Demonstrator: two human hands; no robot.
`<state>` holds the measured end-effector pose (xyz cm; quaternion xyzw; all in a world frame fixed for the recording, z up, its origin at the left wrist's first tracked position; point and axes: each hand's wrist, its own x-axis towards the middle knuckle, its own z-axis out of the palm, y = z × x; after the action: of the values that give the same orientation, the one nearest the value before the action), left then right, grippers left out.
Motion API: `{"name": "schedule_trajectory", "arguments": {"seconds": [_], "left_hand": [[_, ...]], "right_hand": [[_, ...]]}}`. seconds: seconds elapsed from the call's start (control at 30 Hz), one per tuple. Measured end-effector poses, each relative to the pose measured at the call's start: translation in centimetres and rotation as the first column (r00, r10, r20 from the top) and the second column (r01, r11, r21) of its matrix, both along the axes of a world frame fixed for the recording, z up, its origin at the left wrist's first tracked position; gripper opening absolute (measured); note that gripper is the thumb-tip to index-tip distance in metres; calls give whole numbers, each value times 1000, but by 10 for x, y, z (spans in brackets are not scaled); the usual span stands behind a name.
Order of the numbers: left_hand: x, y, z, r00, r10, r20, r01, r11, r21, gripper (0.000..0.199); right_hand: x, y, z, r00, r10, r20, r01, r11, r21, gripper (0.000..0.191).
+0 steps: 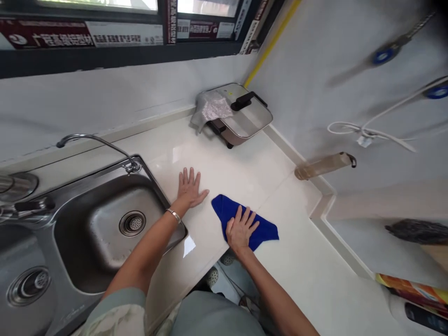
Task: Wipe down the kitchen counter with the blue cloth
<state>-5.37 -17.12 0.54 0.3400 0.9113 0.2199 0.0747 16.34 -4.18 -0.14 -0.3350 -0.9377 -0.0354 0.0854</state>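
Blue cloth [245, 221] under right hand [241, 229] (pressed flat), left hand [190, 187] just beside

No text can be read with certainty. Above the sink [105, 224], along the dark window frame [105, 58], red and white stickers [80, 35] carry rows of characters, mirrored or seen from behind and too blurred to make out.

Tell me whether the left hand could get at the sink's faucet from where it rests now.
Probably yes. The left hand lies flat on the countertop beside the sink, and nothing stands between it and the faucet; the right hand presses the blue cloth elsewhere.
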Motion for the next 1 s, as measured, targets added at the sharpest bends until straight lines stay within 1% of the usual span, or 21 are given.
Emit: {"name": "schedule_trajectory", "arguments": {"seconds": [0.1, 0.17, 0.27, 0.33, 0.43, 0.5, 0.57, 0.63, 0.7, 0.77, 0.83, 0.87, 0.9, 0.93, 0.97, 1.0], "left_hand": [[0, 1, 0, 999, -11, 31, 11, 1000, 18, 92], [-1, 1, -2, 999, -15, 48, 14, 1000, 21, 94], [-3, 2, -5, 997, -24, 67, 23, 1000, 11, 97], [-4, 2, -8, 997, -33, 70, 32, 999, 16, 99], [-4, 0, -8, 998, -35, 54, 34, 999, 26, 101], [-3, -2, -5, 998, -33, 48, 33, 999, 8, 101], [-2, -2, -1, 998, -31, 53, 32, 999, -28, 103], [-3, -3, 3, 998, -28, 54, 31, 998, -54, 104], [-6, -7, 6, 998, -32, 51, 35, 997, -65, 101], [-12, -14, 9, 998, -49, 32, 51, 997, -60, 86], [-17, -26, 12, 999, -46, -19, 46, 998, -39, 65], [-19, -33, 12, 998, -7, -61, 6, 1000, -12, 58], [-21, -40, 12, 992, 65, -104, -63, 998, 25, 54], [-23, -46, 11, 975, 172, -140, -164, 984, 73, 54], [-24, -51, 10, 938, 306, -163, -287, 949, 131, 54], [-24, -55, 7, 880, 447, -162, -416, 889, 190, 57]], "right_hand": [[-10, -27, 3, 984, 173, 48, -173, 985, -14, 65], [-8, -49, 7, 957, 282, 75, -278, 959, -51, 69], [1, -82, 15, 904, 413, 111, -395, 906, -153, 76], [8, -104, 22, 855, 499, 138, -459, 854, -244, 79], [18, -129, 35, 741, 653, 154, -563, 731, -386, 76], [23, -135, 42, 666, 733, 140, -614, 645, -455, 72], [24, -131, 47, 619, 777, 113, -645, 585, -492, 71], [21, -117, 47, 580, 811, 79, -680, 535, -502, 72], [17, -98, 44, 552, 832, 48, -721, 505, -475, 75], [12, -75, 38, 559, 829, 28, -748, 518, -414, 77], [9, -51, 33, 608, 794, 21, -743, 578, -337, 78], [8, -39, 30, 641, 768, 20, -729, 617, -296, 77], [7, -27, 28, 675, 738, 20, -710, 656, -255, 77], [7, -14, 25, 707, 707, 19, -687, 694, -216, 76], [7, -1, 23, 739, 674, 17, -661, 729, -180, 74], [8, 12, 20, 768, 640, 14, -631, 761, -147, 72]]}}
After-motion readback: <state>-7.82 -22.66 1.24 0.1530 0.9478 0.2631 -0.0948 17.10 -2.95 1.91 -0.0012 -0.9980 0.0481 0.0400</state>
